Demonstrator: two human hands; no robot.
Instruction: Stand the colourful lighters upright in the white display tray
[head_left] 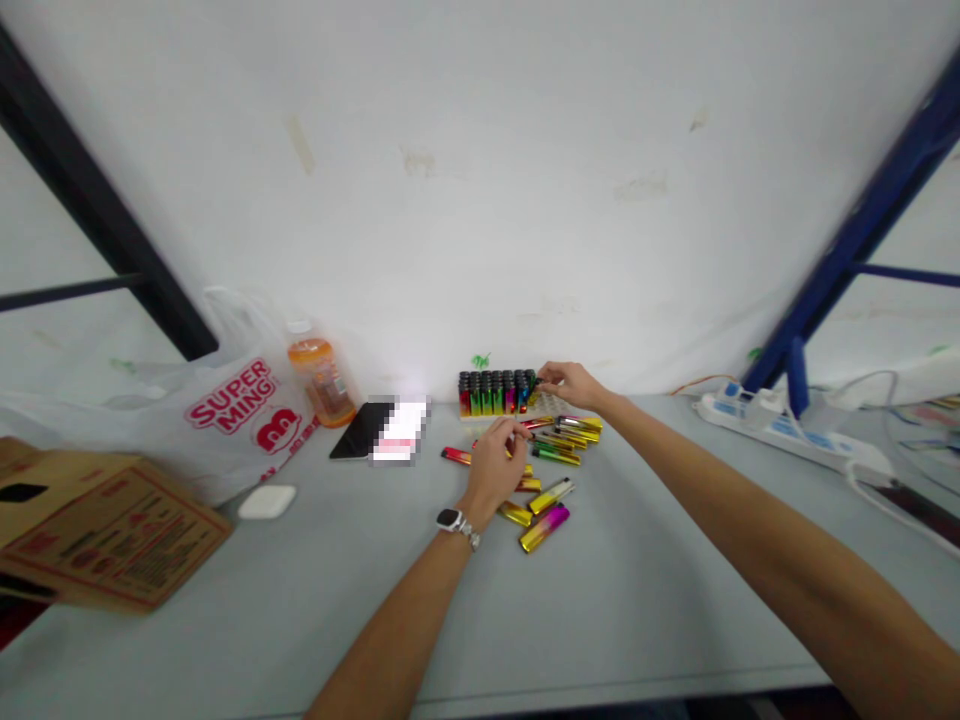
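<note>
Rows of shiny multicoloured lighters [491, 393] stand upright in a pale tray [553, 400] against the wall. At the right end of the rows my right hand [568, 383] pinches a yellowish lighter [534, 395], slightly tilted, by its dark top. Bare tray holes show beneath that hand. My left hand [496, 460], wearing a watch, is closed over a loose pile, its fingertips on a red lighter [537, 423]. Around it lie several gold, green and red lighters [574, 433]. A purple and gold lighter [544, 528] lies nearest me. The left palm hides part of the pile.
Left of the tray are a dark tablet [364, 430], an orange bottle [322, 380], a white plastic bag [225, 420], a white case [268, 502] and a cardboard box [112, 530]. A power strip [795, 430] with cables lies at the right, by a blue post [862, 220].
</note>
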